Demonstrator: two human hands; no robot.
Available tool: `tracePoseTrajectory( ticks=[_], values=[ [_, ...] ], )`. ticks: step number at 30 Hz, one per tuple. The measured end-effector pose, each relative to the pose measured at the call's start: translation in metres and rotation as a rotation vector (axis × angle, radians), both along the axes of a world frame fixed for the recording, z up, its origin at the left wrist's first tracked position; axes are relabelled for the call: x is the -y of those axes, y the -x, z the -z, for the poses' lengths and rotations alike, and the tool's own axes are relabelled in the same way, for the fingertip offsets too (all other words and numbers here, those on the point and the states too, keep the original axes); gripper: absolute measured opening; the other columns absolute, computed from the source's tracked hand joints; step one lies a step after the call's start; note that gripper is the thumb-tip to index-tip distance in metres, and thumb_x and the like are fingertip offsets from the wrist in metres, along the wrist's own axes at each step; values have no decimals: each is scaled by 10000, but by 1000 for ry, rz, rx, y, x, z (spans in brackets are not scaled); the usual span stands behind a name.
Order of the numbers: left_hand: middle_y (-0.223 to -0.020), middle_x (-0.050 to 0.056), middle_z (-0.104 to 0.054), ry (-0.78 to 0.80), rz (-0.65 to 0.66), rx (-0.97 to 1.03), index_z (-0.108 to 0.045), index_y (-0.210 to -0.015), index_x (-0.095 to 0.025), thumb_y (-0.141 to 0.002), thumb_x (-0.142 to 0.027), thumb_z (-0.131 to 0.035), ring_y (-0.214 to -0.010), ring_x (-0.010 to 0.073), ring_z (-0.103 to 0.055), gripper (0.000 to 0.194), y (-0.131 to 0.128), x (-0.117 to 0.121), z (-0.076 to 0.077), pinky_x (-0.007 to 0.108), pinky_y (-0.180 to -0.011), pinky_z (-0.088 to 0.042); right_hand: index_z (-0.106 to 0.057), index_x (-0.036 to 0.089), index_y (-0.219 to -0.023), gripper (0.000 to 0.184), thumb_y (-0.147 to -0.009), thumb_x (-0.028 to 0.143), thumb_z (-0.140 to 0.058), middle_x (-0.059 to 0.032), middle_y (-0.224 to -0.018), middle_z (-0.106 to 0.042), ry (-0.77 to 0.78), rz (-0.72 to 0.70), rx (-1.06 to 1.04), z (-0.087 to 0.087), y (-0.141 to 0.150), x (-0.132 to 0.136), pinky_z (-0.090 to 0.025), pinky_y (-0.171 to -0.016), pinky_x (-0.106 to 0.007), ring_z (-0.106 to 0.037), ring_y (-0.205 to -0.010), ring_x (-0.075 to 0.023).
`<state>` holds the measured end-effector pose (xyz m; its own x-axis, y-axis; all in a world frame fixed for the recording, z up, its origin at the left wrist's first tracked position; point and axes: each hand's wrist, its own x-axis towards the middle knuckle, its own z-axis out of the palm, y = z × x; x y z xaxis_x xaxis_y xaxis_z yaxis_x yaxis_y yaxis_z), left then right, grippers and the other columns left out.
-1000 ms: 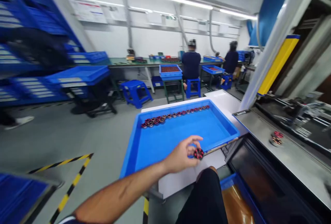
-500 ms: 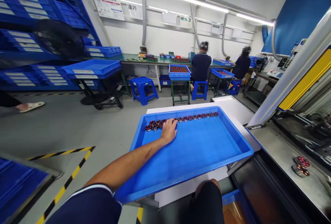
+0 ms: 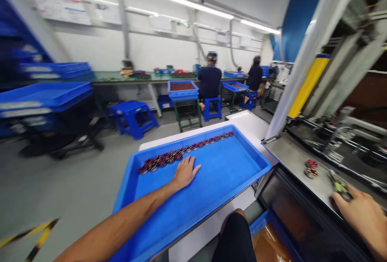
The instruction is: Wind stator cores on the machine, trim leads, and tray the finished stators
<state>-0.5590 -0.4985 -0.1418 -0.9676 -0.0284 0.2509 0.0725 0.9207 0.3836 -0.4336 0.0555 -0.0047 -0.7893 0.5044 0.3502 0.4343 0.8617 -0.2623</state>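
My left hand [image 3: 184, 172] is over the blue tray [image 3: 196, 207], fingers stretched and thumb apart, with nothing visible in it. Just beyond its fingertips, small round red-and-black motor parts [image 3: 165, 158] run in rows along the tray's far side. At the right edge my right hand [image 3: 363, 213] is closed around green-and-black pliers [image 3: 341, 187], their jaws pointing away over the metal bench. Two more round motor parts, a red one [image 3: 311, 164] and a copper-coloured one [image 3: 311, 172], sit on the bench left of the pliers.
Machinery [image 3: 338, 145] with a slanted white post [image 3: 302, 68] borders the bench. Below lies an open blue bin [image 3: 270, 238] beside my knee. Across the aisle, two people [image 3: 209, 80] sit at a long workbench, with a blue stool [image 3: 134, 119] to their left.
The view has swung right. My left hand has drawn back from the row of motor parts and spread its fingers. My right hand has come into view, holding pliers.
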Motion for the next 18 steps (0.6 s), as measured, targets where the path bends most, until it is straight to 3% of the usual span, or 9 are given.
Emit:
tracePoseTrajectory(
  ticks=[2,6,10,13,15,18],
  values=[
    [-1308,153,-610,-5,94,-56,-573,-1252,-124,-928,-351,-592,-1223,308,-582,396,5,-22,-13,558,-1047,-453,-704,68,-1170,418,-888,328,-539,-281,-1157,-660,-101,73,150,9,2,4,-473,-823,-465,-631,-1094,-402],
    [-1301,223,-609,11,353,-203,-547,-1258,-70,-928,-392,-495,-1237,359,-582,464,22,-79,-57,569,-1067,-450,-694,110,-1148,380,-874,315,-529,-206,-1204,-636,4,86,118,15,0,14,-428,-914,-463,-561,-1162,-368],
    [-1305,194,-625,-63,640,-247,-558,-1273,-109,-954,-408,-475,-1252,332,-574,445,34,-171,-93,568,-1094,-427,-707,96,-1097,352,-840,281,-555,-208,-1168,-638,69,116,66,8,-5,20,-391,-917,-433,-549,-1144,-352],
    [-1204,119,-681,-207,820,-142,-642,-1155,-155,-923,-356,-596,-1181,279,-614,311,34,-260,-104,532,-1073,-447,-696,121,-1143,369,-859,295,-536,-190,-1177,-639,40,118,89,5,-9,22,-384,-908,-396,-551,-1138,-324],
    [-1134,84,-692,-314,905,-21,-654,-1111,-154,-917,-346,-638,-1070,239,-655,274,32,-316,-107,495,-970,-519,-679,140,-1180,383,-874,311,-525,-176,-1210,-629,5,112,112,5,-11,22,-378,-919,-381,-545,-1152,-309],
    [-1116,78,-678,-440,939,136,-620,-1177,-151,-931,-342,-628,-957,207,-675,311,27,-378,-108,428,-849,-573,-671,158,-1186,379,-883,327,-518,-158,-1228,-625,-22,97,129,5,-13,21,-378,-934,-368,-544,-1163,-295]
  ],
)
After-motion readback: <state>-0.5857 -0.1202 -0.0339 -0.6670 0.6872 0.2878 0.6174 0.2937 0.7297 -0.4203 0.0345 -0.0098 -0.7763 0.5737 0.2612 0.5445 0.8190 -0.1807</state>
